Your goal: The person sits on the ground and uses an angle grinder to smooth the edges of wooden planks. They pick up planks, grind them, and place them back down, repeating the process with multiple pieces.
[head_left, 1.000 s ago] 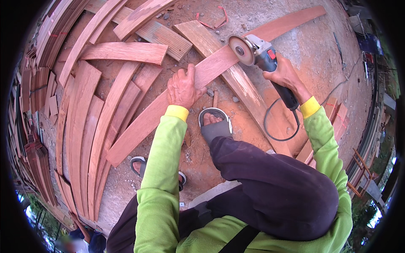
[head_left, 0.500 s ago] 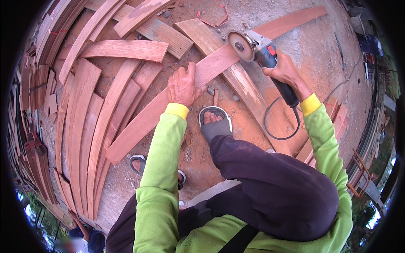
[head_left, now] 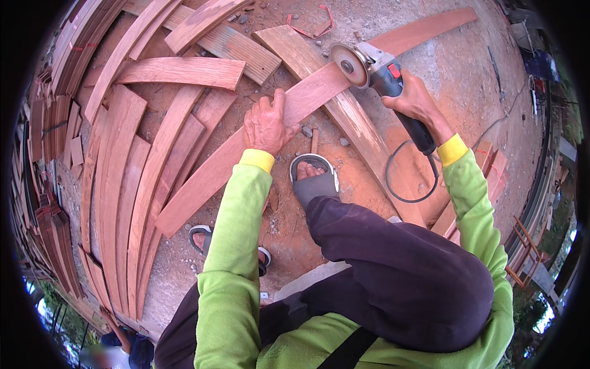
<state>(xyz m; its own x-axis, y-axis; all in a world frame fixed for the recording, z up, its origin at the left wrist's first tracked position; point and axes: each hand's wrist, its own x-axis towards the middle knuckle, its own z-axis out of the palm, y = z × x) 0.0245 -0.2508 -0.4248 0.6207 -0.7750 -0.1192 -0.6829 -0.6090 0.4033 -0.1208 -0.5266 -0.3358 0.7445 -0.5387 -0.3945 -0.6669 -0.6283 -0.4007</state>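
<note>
My right hand (head_left: 418, 104) is wrapped round an angle grinder (head_left: 388, 83) with a dark body, a red button and a black cord. Its round disc (head_left: 350, 65) is over the reddish wooden plank (head_left: 221, 166); whether it touches the wood I cannot tell. That long plank runs slantwise from lower left to upper right. My left hand (head_left: 267, 126) grips the plank by its edges, thumb on the near side and fingers over the far side. Beneath the plank, crossing it, lies a thicker timber (head_left: 362, 132).
Several curved boards (head_left: 117, 184) lie piled at the left, beside bundled wood stacks (head_left: 61, 55). My sandalled foot (head_left: 313, 178) is just below the plank. The grinder's cord (head_left: 388, 178) loops near the timber. Another person (head_left: 117, 344) is at the lower left.
The grinder has shifted very slightly left and up along the plank. My left hand stays in place on the wood.
</note>
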